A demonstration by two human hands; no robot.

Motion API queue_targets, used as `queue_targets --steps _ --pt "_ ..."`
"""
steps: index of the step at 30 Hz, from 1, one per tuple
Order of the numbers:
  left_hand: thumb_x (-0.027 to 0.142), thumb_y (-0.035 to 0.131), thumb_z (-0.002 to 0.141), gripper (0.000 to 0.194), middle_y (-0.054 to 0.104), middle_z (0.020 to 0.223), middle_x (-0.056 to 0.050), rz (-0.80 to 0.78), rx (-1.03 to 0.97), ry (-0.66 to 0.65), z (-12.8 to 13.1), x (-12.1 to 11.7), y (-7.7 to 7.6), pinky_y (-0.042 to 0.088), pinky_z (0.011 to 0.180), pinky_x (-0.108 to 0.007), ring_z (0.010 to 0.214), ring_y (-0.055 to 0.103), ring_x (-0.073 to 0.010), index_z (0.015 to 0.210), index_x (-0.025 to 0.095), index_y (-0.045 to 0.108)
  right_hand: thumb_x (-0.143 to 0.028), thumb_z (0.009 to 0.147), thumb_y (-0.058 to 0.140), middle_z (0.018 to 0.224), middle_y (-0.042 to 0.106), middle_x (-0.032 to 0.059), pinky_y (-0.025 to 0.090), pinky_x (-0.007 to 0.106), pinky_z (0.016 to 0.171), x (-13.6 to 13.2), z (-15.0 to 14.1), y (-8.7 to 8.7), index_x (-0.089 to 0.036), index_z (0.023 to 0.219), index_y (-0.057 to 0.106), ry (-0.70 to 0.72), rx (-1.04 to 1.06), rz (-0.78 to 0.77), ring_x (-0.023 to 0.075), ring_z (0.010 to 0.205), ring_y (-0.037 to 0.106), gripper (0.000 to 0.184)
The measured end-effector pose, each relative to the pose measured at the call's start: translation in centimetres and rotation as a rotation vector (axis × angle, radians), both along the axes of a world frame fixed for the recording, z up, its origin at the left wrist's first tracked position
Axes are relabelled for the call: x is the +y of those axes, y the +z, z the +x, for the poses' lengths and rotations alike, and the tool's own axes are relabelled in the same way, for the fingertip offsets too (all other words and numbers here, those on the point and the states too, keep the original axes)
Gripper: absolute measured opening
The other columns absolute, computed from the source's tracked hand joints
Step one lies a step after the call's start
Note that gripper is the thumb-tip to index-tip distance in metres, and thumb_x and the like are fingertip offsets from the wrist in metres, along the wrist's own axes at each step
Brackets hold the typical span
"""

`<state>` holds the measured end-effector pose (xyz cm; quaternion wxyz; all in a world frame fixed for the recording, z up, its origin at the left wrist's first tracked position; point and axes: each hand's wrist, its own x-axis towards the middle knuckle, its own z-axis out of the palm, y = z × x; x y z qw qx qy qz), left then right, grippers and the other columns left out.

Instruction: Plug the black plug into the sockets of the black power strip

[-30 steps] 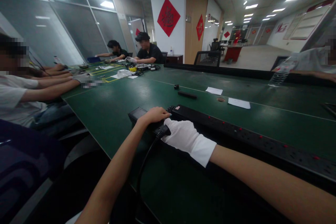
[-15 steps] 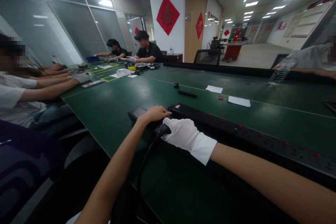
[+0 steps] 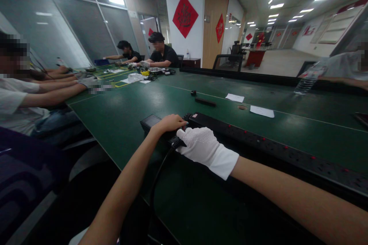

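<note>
Low in the frame, left of centre, a black cable (image 3: 155, 182) leading up to a black plug (image 3: 178, 142), gripped in the white-gloved right hand (image 3: 199, 143). Just beyond, the bare left hand (image 3: 171, 123), laid over a black device (image 3: 150, 121) on the green tabletop (image 3: 120, 122); whether gripping, impossible to tell. Right of centre, a long power strip (image 3: 255, 141); farther, two papers (image 3: 262, 111); toward the right edge, a tilted clear bottle (image 3: 307, 83).

Bare left hand (image 3: 171, 123) over black device with screen (image 3: 150, 121), gloved right hand (image 3: 199, 144) gripping black cord connector (image 3: 179, 142) right beside it, can't tell if mated; long black power strip (image 3: 250, 139) just beyond, plastic bottle (image 3: 307, 83) farther right, green table (image 3: 138, 103)
</note>
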<state>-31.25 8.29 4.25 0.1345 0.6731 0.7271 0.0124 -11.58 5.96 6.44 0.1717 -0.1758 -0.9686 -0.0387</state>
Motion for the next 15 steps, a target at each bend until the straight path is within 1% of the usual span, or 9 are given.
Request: queue_targets --steps 4,11,15 --pt "0.044 0.043 0.088 0.034 0.061 0.087 -0.004 -0.003 0.002 -0.002 0.04 0.06 0.02 0.047 0.075 -0.034 0.079 0.058 -0.0142 0.092 0.013 0.058 -0.037 0.084 0.043 0.093 0.064 0.0087 0.041 0.03 0.068 -0.19 0.12 0.23 -0.02 0.1 0.055 -0.005 -0.013 0.028 0.0219 0.081 0.06 0.026" --pt "0.042 0.044 0.088 0.032 0.06 0.091 -0.004 -0.007 0.005 -0.002 0.05 -0.03 0.03 0.047 0.076 -0.035 0.081 0.058 -0.0146 0.096 0.014 0.058 -0.037 0.083 0.044 0.089 0.065 0.0083 0.042 0.029 0.065 -0.27 0.09 0.31 -0.019 0.1 0.056 -0.017 -0.001 0.037 0.0226 0.079 0.061 0.027" --pt "0.041 0.045 0.088 0.032 0.06 0.092 -0.004 -0.009 0.008 0.006 0.07 0.04 0.04 0.047 0.077 -0.035 0.082 0.058 -0.0149 0.097 0.013 0.057 -0.038 0.084 0.043 0.092 0.064 0.0087 0.043 0.03 0.066 -0.31 0.1 0.33 -0.019 0.103 0.055 -0.021 0.002 0.043 0.0225 0.08 0.061 0.03"
